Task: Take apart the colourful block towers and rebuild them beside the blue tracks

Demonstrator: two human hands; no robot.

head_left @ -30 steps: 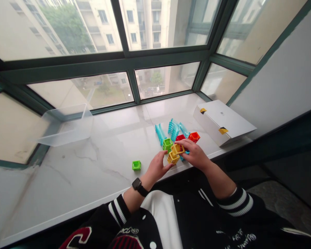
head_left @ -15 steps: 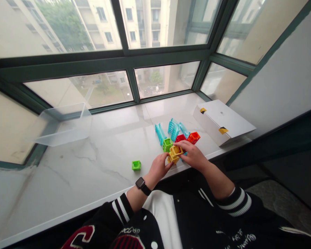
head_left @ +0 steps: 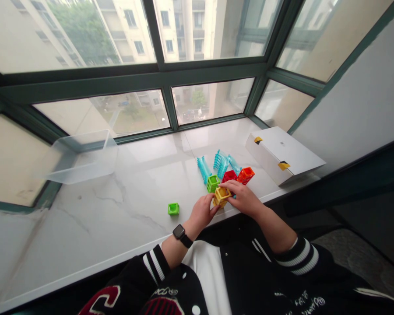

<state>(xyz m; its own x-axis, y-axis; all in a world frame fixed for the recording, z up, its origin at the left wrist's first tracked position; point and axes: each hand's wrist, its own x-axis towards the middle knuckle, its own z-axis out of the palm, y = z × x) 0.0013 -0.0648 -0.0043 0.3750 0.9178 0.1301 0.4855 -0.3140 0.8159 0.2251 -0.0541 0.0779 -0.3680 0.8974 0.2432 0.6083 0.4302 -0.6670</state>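
Note:
Yellow toy blocks [head_left: 222,196] stand stacked near the front edge of the white sill. My left hand [head_left: 202,211] is closed on the lower left of this stack, thumb and fingers against its side. From the right, my right hand [head_left: 242,197] grips the upper yellow block, fingers over its top rim. Just behind the stack is a green block tower [head_left: 213,183]. A red block [head_left: 230,176] and an orange-red block [head_left: 246,175] stand behind my right hand, which partly hides the red one. A single green block [head_left: 173,208] lies left of my left hand.
Clear blue track pieces, one straight [head_left: 204,169] and one curved [head_left: 221,163], lie behind the blocks. A white box [head_left: 289,151] with yellow-black tape sits at the right. At the left stands a clear plastic bin [head_left: 85,168]. Window frames [head_left: 213,74] border the marble sill [head_left: 118,218].
The upper yellow block has come down slightly and now sits straighter on the one below. My right hand has lowered with it; my left hand stays at the stack.

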